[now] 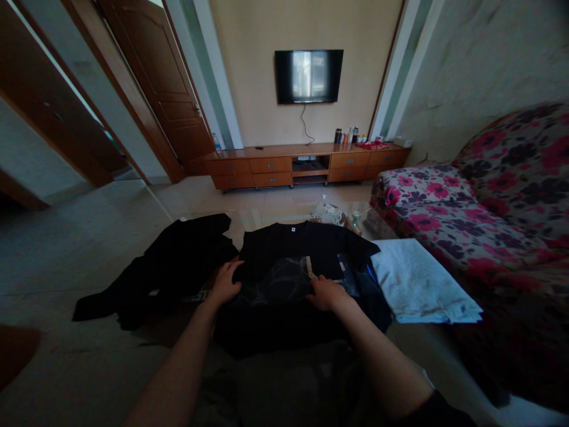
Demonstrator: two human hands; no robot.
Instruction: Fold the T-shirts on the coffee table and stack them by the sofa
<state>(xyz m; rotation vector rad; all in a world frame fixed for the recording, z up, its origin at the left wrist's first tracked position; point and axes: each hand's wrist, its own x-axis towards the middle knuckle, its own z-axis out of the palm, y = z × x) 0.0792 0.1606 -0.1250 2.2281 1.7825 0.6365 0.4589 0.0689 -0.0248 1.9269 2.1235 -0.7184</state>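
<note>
A black short-sleeved T-shirt [288, 240] lies spread out in front of me, its neckline with a small white label facing away. Across its middle runs a dark, grey-patterned area [278, 281] with a beige strip [309, 267]. I cannot tell if this is part of the shirt or a separate piece. At the left edge, my left hand [226, 283] is closed on the black fabric with bent fingers. My right hand [328, 293] has curled fingers on the patterned area, just below the beige strip. The cloth hides some fingertips.
Another black garment [178, 255] with long sleeves lies to the left. A folded light-blue cloth [422, 281] is on the right, near a flowered sofa [435, 190]. Beyond the shirt are a small glass jar [356, 220] and crumpled packaging [328, 212]. A low wooden cabinet [271, 166] stands along the wall.
</note>
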